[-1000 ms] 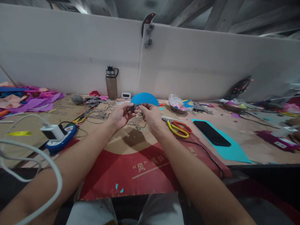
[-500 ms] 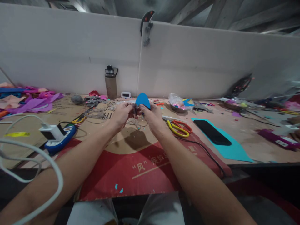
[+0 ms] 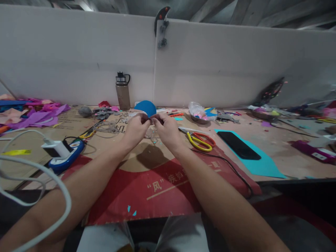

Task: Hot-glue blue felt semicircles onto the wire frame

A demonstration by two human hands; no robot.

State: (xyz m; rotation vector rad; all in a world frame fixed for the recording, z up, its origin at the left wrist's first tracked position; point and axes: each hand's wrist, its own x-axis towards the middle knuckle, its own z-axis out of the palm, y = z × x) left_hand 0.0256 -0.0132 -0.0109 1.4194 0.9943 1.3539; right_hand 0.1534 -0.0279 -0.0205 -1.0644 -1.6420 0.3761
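Both of my hands meet above the middle of the cardboard-covered table (image 3: 110,154). My left hand (image 3: 136,128) and my right hand (image 3: 166,128) pinch the lower edge of a blue paper piece (image 3: 145,106), whose rounded top sticks up behind the fingertips. The fingers of both hands are closed together. Yellow and orange scissors (image 3: 200,140) lie just right of my right hand. A tangle of grey wire bits (image 3: 109,126) lies left of my left hand.
A black phone (image 3: 238,145) rests on a teal sheet (image 3: 258,161) at the right. A bottle (image 3: 123,91) stands at the white back wall. A power strip with charger (image 3: 61,154) and white cables sit at the left. Purple paper scraps (image 3: 34,113) pile far left.
The blue paper piece has turned and shifted left, from a wide arc to a narrow shape to a low dome behind my fingers. My hands drew closer together.
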